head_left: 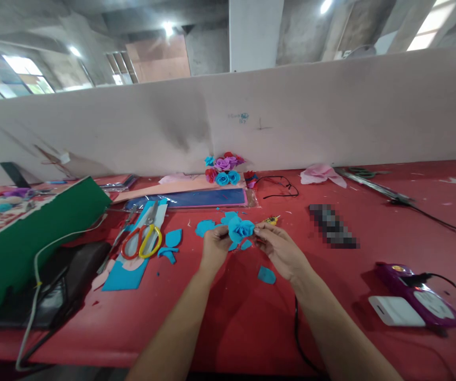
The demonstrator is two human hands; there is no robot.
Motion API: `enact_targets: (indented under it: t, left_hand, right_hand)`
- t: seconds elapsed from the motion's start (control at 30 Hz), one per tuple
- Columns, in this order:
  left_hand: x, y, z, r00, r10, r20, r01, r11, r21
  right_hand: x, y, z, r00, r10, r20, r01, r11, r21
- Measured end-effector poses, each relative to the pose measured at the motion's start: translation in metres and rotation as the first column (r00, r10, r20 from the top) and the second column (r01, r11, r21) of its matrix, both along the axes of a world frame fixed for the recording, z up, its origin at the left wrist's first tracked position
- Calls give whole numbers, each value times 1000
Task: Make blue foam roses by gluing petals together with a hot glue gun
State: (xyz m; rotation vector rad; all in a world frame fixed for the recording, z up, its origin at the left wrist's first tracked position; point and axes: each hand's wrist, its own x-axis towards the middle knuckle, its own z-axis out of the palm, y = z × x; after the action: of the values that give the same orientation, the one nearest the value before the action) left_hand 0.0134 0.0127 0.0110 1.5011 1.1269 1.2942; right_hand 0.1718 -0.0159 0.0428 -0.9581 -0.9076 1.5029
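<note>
A blue paper flower [240,229] with layered petals is held up between both hands, above the red table. My left hand [217,244] pinches its left edge, fingers closed. On the other side, my right hand [277,244] has its thumb and fingertips pressed together at the flower's right petal. Behind and left of the flower lie loose blue petals [204,227]. A single blue petal piece [266,274] rests on the table below my right hand. Partly hidden behind the right fingers is a small yellow item [271,219], its kind unclear.
Scissors with red and yellow handles [151,241] lie on blue paper strips [122,278] to the left. Finished flowers [226,169] stand at the back. Glasses [279,186], a purple power strip [430,301] with a white charger [397,311], and a green board [41,248] surround the work spot.
</note>
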Motion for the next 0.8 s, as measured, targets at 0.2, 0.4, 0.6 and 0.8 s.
enact_targets:
  t: [0.2, 0.4, 0.6, 0.8]
  left_hand:
    - [0, 0, -2, 989, -13, 150, 24, 997, -68]
    - [1, 0, -2, 993, -41, 113, 48, 997, -67]
    - [1, -1, 5, 1000, 15, -11, -15, 999, 32]
    - [3, -4, 8, 995, 9, -102, 4, 991, 132]
  right_hand:
    - [-4, -1, 1, 999, 41, -36, -38, 996, 82]
    - [-3, 0, -1, 1000, 26, 6, -27, 996, 89]
    - [-3, -4, 1, 997, -49, 59, 42, 992, 121]
    - [-4, -4, 2, 990, -53, 134, 32, 988, 151]
